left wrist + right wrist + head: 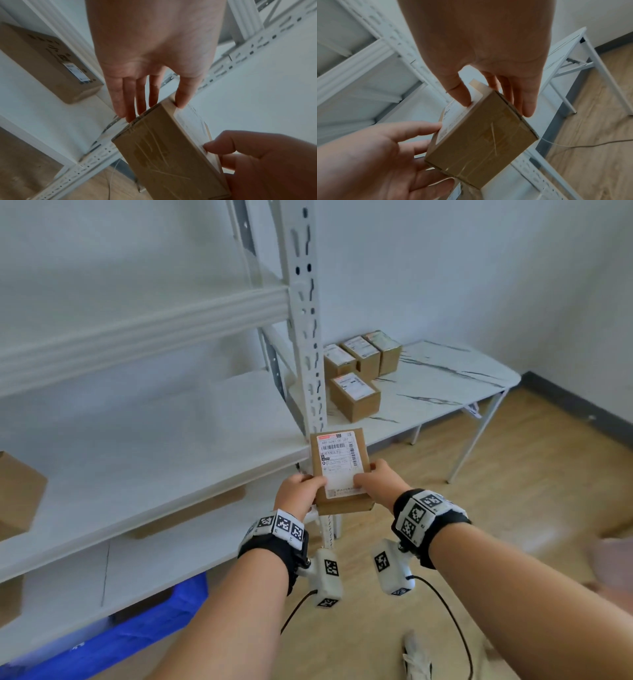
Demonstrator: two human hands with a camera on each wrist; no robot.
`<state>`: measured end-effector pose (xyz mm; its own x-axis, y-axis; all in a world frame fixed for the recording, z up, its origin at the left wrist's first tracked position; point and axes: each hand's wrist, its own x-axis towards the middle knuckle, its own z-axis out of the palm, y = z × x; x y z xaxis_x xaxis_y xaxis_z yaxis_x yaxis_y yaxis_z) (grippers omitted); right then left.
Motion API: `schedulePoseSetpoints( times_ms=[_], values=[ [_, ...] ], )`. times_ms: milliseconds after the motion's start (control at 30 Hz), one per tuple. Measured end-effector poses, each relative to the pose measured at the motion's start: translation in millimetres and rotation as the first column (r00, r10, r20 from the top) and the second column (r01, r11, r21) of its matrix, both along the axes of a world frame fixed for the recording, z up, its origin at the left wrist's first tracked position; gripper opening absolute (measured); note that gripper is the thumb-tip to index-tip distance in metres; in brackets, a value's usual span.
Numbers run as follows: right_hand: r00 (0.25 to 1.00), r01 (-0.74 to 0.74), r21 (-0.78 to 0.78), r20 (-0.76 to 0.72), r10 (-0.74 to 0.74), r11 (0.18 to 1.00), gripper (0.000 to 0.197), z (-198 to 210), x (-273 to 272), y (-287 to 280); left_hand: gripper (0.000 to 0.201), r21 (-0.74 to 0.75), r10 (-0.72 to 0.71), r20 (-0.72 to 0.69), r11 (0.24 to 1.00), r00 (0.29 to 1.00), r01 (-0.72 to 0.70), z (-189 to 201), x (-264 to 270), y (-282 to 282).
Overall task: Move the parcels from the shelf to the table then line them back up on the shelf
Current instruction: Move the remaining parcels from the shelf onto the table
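Observation:
I hold a brown cardboard parcel (pixel 339 467) with a white shipping label in the air, just off the right end of the white shelf (pixel 137 474). My left hand (pixel 308 484) grips its near-left corner and my right hand (pixel 368 474) grips its near-right edge, thumbs on the label and fingers underneath. The left wrist view shows the parcel (pixel 163 155) pinched between the left hand's thumb and fingers (pixel 130 108). The right wrist view shows the parcel (pixel 481 142) the same way. Several labelled parcels (pixel 354 395) stand on the marble-patterned table (pixel 445 381). Another parcel (pixel 17 494) sits on the shelf at far left.
The shelf's perforated upright post (pixel 308 337) stands right behind the held parcel. A flat carton (pixel 188 515) lies on the lower shelf, with a blue bin (pixel 137 628) below it. A cable (pixel 452 618) and a shoe (pixel 416 655) are on the wooden floor.

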<state>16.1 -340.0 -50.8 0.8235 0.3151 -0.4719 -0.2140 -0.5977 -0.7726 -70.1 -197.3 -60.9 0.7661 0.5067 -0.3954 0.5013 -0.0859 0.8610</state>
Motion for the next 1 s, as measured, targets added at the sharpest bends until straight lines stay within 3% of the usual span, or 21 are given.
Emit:
schedulePoseSetpoints(
  times_ms=[167, 467, 1000],
  values=[
    [0.999, 0.038, -0.025, 0.028, -0.037, 0.999, 0.045, 4.0, 79.9, -64.2, 0.020, -0.042, -0.045, -0.002, 0.998, 0.999, 0.045, -0.7, 84.6, -64.0],
    [0.998, 0.054, -0.060, 0.033, -0.052, 0.997, 0.053, -7.5, 188.7, -135.1, 0.016, -0.143, 0.018, -0.066, 0.989, 0.998, -0.027, -16.5, 196.4, -136.3],
    [0.999, -0.042, -0.251, -0.037, 0.034, 0.967, 0.041, -36.6, 371.7, -96.9, 0.022, -0.089, -0.084, -0.221, 0.994, 0.972, 0.065, -45.7, 387.1, -95.5]
  ],
)
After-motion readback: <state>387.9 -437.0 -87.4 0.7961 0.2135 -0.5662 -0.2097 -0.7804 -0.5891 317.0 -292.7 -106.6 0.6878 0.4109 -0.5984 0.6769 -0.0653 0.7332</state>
